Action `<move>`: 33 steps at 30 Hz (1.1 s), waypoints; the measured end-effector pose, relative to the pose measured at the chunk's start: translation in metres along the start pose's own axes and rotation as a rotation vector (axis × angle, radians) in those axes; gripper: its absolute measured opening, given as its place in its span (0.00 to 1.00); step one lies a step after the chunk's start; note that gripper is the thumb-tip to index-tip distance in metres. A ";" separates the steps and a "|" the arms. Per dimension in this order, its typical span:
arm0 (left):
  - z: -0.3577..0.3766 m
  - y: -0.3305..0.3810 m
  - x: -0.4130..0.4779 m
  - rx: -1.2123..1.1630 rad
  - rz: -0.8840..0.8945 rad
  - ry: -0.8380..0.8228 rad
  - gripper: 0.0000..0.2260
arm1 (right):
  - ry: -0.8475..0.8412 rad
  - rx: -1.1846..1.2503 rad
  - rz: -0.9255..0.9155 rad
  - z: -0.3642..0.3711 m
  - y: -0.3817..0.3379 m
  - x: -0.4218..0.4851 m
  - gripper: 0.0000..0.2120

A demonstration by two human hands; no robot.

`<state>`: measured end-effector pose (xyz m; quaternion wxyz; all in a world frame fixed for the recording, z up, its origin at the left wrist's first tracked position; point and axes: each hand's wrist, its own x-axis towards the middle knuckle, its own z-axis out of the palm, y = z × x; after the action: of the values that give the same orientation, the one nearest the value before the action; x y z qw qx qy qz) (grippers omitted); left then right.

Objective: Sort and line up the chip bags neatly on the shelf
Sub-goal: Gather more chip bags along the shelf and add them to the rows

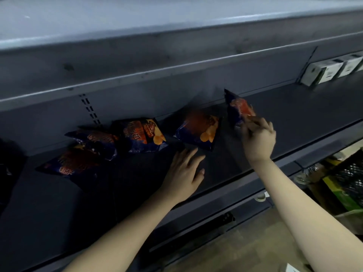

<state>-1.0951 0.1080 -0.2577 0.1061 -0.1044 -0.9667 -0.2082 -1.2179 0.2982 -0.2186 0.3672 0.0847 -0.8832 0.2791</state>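
two bare forearms reach in from the bottom edge toward a dark grey shelf. the left hand lies palm down with its fingers spread and loose, holding nothing, hovering over or resting on the shelf just in front of the middle bags; which of the two cannot be told. the right hand is closed at the fingertips on the lower edge of a held bag, which it keeps upright and edge-on, its base near the shelf surface; whether it touches cannot be told. five chip bags show in all, each dark blue with red-orange print. nearest on the left, a flat bag lies face up. behind it a second bag lies partly on top of the flat bag. to the right of that a third bag leans back, showing yellow chips and lettering. further right a fourth bag, blurred, sits tilted with its chips toward the right edge. the held bag stands right of it, apart. far right at the back of the shelf, two or three pale boxes stand in a row. below the shelf on the right, a dark crate and green packaging show.
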 end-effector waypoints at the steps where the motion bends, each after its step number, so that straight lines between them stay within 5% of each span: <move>1: -0.005 0.001 0.000 -0.050 -0.017 0.025 0.24 | 0.029 0.049 -0.037 -0.004 -0.009 0.000 0.15; 10: -0.079 0.001 -0.028 -0.679 -0.223 0.291 0.27 | 0.079 0.434 -0.205 -0.015 -0.130 -0.037 0.08; 16: -0.132 -0.030 -0.081 -0.973 -0.340 0.449 0.25 | -0.039 0.707 -0.308 -0.016 -0.231 -0.079 0.11; 27: -0.214 -0.090 -0.206 -0.880 -0.587 0.785 0.14 | -0.414 1.076 -0.514 -0.010 -0.359 -0.139 0.16; 30: -0.228 -0.102 -0.239 -0.889 -0.675 0.876 0.13 | -0.445 1.031 -0.490 -0.004 -0.384 -0.146 0.17; 33: -0.241 -0.111 -0.273 -0.910 -0.749 0.980 0.12 | -0.703 1.033 -0.349 -0.004 -0.409 -0.155 0.28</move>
<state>-0.8226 -0.1365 -0.1531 0.3916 0.3009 -0.5989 -0.6304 -0.9598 -0.0475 -0.1481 0.0082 0.4790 -0.6762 0.5597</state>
